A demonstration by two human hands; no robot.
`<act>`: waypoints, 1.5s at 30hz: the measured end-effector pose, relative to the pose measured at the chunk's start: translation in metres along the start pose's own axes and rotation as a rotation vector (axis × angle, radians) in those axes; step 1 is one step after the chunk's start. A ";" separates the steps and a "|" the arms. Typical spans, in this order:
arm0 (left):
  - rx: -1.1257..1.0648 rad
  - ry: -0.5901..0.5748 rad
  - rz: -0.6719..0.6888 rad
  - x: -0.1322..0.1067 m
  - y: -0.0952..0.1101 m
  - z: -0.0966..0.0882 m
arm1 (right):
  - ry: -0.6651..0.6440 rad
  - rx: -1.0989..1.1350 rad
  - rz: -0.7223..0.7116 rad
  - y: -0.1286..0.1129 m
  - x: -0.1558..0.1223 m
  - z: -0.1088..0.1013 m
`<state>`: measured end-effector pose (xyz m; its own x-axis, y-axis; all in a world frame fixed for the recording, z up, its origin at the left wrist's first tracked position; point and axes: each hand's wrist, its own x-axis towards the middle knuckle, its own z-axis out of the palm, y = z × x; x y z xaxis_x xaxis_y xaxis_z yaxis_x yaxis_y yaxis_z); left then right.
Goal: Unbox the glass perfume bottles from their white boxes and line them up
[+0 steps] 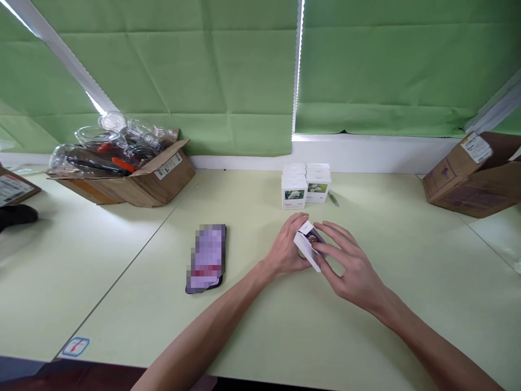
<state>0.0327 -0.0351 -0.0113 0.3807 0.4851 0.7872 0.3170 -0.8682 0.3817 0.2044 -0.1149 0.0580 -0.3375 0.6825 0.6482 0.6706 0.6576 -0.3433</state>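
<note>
My left hand grips a small white carton with its end flap open, held just above the pale green table. A dark rounded item shows in the carton's open end. My right hand rests against the carton's right side, thumb and forefinger at the open end and the other fingers spread. Several matching white cartons with flower pictures stand stacked behind my hands.
A phone lies face up to the left of my hands. An open cardboard box full of clear plastic bags sits at the back left, another cardboard box at the far right. A green pen lies beside the stacked cartons.
</note>
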 end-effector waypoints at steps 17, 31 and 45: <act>-0.041 -0.222 0.055 0.012 0.014 -0.014 | -0.044 -0.222 -0.023 0.003 0.000 0.002; 0.119 -0.362 0.127 0.018 0.023 -0.012 | -0.401 -0.357 0.157 -0.003 -0.003 -0.017; 0.143 -0.333 0.119 0.020 0.023 -0.014 | -0.033 -0.607 -0.157 0.005 -0.004 0.008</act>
<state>0.0350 -0.0474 0.0199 0.6758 0.4100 0.6125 0.3633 -0.9083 0.2072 0.2040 -0.1120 0.0480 -0.4763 0.6079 0.6353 0.8635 0.4595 0.2077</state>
